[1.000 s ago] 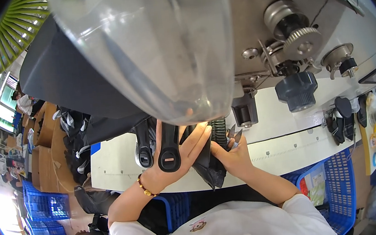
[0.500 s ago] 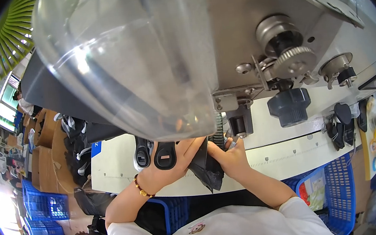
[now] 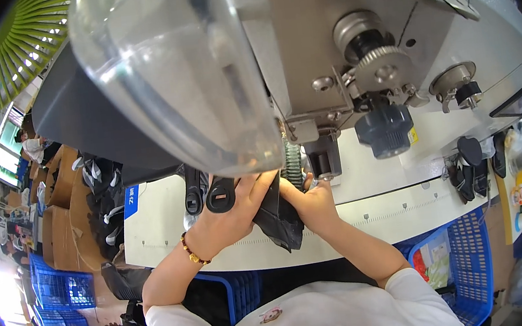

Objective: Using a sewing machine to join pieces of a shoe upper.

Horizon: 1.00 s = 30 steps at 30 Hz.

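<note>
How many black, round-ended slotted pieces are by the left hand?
2: one piece lies over the back of the left hand; the other piece is just left of that. More may be hidden behind the clear cover.

Bright glare bleaches the distorted left edge.

Your black piece (image 3: 281,225) looks soft and creased, with a slight sheen — coated cloth or plastic, it is hard to tell which. The guard (image 3: 174,76) is smooth, clear, glossy plastic; the machine plate (image 3: 308,41) is dull, smooth metal, the ribbed knob (image 3: 385,133) matt plastic. Your tabletop (image 3: 389,211) looks smooth, your shirt (image 3: 328,303) matt cloth, the basket (image 3: 471,252) perforated plastic — the boxes (image 3: 57,241) plain matt cardboard.
</note>
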### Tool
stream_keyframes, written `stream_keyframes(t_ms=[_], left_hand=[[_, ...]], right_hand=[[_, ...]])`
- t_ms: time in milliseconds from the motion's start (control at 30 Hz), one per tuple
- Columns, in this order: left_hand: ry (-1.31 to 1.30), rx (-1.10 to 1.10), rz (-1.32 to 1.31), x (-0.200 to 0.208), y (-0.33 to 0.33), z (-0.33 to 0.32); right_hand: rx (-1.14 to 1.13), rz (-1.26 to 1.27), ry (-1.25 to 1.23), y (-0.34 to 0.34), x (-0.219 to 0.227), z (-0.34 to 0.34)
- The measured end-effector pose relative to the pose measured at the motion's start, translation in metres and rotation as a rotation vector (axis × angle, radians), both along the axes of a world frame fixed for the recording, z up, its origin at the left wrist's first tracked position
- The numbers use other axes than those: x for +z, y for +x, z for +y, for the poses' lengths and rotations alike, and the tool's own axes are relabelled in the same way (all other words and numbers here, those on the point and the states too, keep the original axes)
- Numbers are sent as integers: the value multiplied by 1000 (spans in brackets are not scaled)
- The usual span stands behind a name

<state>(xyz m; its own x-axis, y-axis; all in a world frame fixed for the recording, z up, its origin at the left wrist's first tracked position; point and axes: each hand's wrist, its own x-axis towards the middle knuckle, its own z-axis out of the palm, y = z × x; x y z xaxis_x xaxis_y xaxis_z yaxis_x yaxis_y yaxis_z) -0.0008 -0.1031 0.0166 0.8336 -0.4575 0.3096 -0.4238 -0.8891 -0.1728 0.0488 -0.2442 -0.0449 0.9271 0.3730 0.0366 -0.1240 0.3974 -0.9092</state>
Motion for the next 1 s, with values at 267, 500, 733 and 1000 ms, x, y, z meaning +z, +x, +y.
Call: stream_keyframes(t_ms=[267, 500, 733, 1000], left_hand=[[-89, -47, -75, -24, -10, 0], [60, 53, -46, -19, -15, -16], [224, 109, -87, -20, -19, -20], [306, 138, -128, -20, -18, -23]], right_hand=[[410, -27, -127, -18, -2, -46], [337, -38, -136, -38, -21, -55], [332, -60, -103, -42, -21, -53], [319, -44, -23, -36, -22, -51]])
